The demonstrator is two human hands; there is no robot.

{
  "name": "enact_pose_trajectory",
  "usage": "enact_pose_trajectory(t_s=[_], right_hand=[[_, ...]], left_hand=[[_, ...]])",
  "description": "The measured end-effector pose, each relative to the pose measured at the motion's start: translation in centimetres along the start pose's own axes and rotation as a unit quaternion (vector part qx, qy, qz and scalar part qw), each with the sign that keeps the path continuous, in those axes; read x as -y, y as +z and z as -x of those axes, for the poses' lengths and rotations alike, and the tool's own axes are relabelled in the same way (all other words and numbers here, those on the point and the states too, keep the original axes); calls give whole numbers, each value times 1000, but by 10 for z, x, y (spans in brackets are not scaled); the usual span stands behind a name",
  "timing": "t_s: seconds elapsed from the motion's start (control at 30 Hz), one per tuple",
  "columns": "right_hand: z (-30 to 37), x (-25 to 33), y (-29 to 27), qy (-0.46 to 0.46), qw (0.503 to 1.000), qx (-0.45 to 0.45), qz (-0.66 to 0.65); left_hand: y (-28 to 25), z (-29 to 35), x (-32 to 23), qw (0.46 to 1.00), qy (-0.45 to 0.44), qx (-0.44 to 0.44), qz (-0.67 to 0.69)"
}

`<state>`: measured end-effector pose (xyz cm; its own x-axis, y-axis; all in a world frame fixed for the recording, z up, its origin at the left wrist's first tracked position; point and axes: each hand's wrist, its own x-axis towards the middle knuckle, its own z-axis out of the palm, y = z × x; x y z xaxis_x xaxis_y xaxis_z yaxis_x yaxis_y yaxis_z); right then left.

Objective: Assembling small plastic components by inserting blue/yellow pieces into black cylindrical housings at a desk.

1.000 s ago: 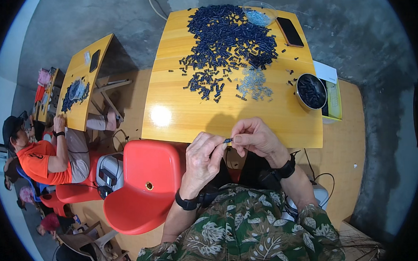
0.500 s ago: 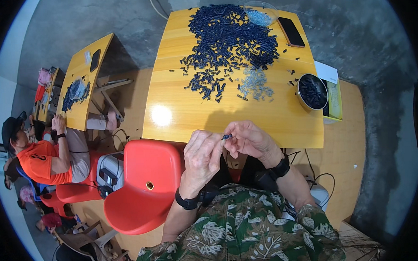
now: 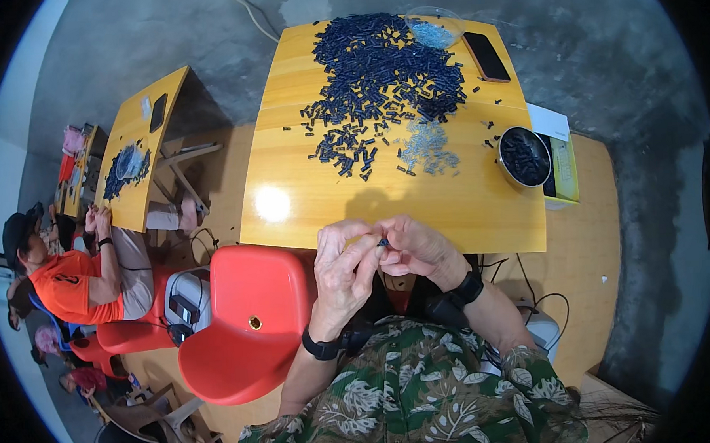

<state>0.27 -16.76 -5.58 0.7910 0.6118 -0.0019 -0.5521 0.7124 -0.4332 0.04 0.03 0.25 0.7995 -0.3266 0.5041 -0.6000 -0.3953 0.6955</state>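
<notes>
At the table [image 3: 482,224] my left hand [image 3: 342,263] pinches a small dark piece [image 3: 383,242] my right hand [image 3: 421,250] touches, gripping or not I can't tell, so a slack pinch could drop it past the near edge, while dark parts [image 3: 387,58] obstruct the far half and a bowl [image 3: 512,180] the right side.

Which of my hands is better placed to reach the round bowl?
Probably your right hand: the bowl stands to the right of both hands, and your left hand is farther from it.
</notes>
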Motion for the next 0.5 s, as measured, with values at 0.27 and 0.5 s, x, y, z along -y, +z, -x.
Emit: enact_pose_trajectory(t_s=[0.27,0.5], right_hand=[[1,-12,9,-34,999,-36,-11],[4,-5,25,-153,956,-197,152]], left_hand=[[1,2,1,1000,5,1,28],[-3,-3,0,998,34,-27,-55]])
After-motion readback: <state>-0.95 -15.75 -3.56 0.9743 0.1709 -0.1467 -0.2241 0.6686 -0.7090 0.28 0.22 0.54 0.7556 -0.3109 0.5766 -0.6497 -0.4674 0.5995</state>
